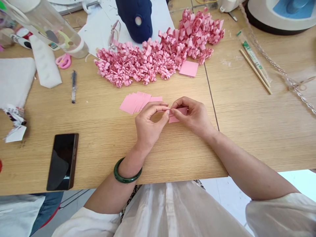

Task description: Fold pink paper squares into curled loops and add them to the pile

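Observation:
A square of pink paper (174,119) is partly hidden under the fingers of my right hand (194,113), whose thumb and forefinger are closed in a pinch at its upper left edge. My left hand (151,123) meets it there, thumb and fingertips pinching the same edge. How the paper is bent between the fingertips is too small to make out. Just behind my left hand lies a fanned spread of pink paper squares (133,102). Farther back, a small stack of pink squares (189,69) rests beside a long heap of curled pink paper pieces (148,61).
A phone (62,161) lies near the table's front edge at left. Behind it are a pen (73,86), pink scissors (63,61) and a clear bottle (59,29). A dark blue object (135,19) stands behind the heap. Wooden sticks (255,70) and a chain (278,67) lie right.

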Demonstrator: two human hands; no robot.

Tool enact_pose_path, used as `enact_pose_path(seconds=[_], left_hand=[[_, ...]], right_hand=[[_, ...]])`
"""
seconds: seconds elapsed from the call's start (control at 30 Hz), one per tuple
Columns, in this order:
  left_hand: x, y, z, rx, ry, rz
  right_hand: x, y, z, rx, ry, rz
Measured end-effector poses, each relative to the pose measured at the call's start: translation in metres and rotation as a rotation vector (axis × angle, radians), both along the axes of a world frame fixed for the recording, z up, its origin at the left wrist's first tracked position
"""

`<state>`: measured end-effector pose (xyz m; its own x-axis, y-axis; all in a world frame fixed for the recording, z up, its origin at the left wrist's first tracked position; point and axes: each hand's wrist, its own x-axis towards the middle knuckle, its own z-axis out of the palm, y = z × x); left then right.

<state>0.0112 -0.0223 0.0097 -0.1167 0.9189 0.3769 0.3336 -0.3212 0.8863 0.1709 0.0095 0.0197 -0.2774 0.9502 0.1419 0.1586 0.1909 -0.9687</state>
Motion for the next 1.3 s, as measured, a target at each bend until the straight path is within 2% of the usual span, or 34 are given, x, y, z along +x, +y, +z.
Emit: enact_pose_path(seconds=[0.33, 0.43, 0.6, 0.77, 0.9, 1.03, 1.3], left_hand=[[0.004, -0.003, 0.004, 0.004, -0.028, 0.028], [0.005, -0.004, 0.005, 0.06, 0.076, 0.076], [0.008, -0.005, 0.008, 0.258, 0.366, 0.194], [0.013, -0.006, 0.009, 0.364, 0.416, 0.189], [0.016, -0.007, 0.009, 0.377, 0.395, 0.147], [0.017, -0.008, 0.011, 0.36, 0.369, 0.098], [0.012, -0.008, 0.01, 0.149, 0.155, 0.086]], right_hand=[[-0.002, -0.004, 0.001, 0.061, -0.018, 0.023], [-0.003, -0.007, 0.002, 0.062, -0.023, 0.011], [-0.005, -0.011, 0.001, 0.06, 0.005, -0.039], [-0.007, -0.012, 0.003, -0.089, 0.126, -0.073], [-0.008, -0.01, 0.004, -0.159, 0.188, -0.114], [-0.008, -0.007, 0.002, -0.161, 0.227, -0.161], [-0.007, -0.005, -0.002, -0.089, 0.181, -0.119]])
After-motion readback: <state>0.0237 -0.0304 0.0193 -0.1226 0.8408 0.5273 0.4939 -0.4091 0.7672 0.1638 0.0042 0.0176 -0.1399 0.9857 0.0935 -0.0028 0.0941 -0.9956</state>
